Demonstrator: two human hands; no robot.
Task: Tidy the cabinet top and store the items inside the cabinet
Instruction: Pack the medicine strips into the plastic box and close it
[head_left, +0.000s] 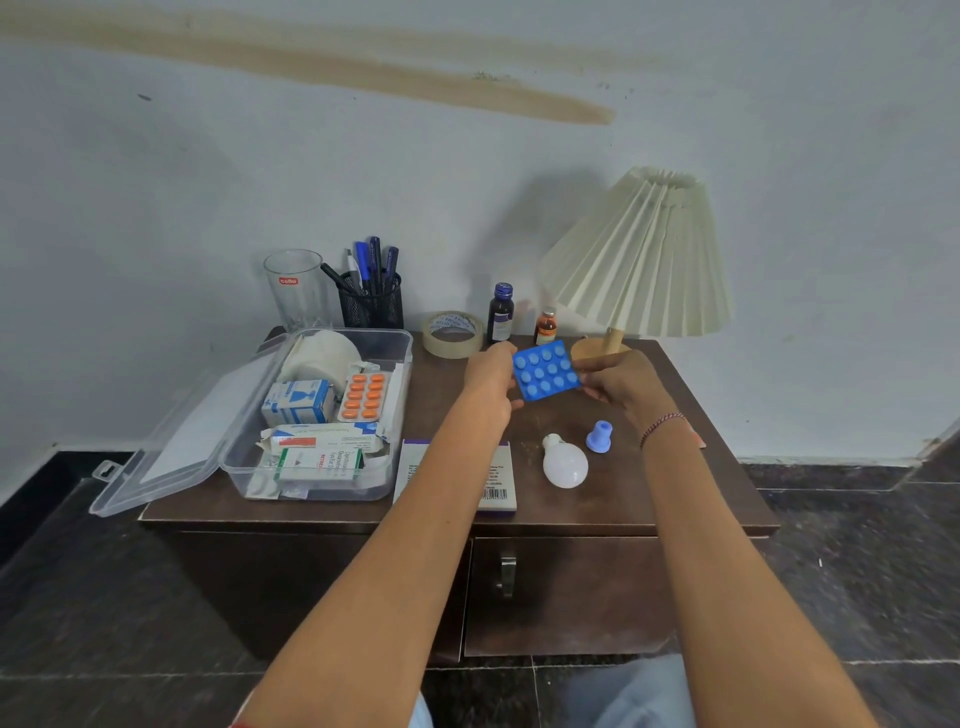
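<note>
Here, fingers of the left hand and right hand pinch opposite edges of a blue plastic blister pack, a white frosted bulb at its six o'clock.

1. The left forearm covers the middle of the flat carton.
2. The blue blister pack hides part of the lamp base.
3. Labels on the dark bottle and small orange bottle are illegible.
4. A pinkish thing behind the right wrist is mostly hidden.

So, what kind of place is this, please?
Probably a bedroom at home: the dark bedside cabinet carries a pleated table lamp and an open clear box of medicines.
</note>
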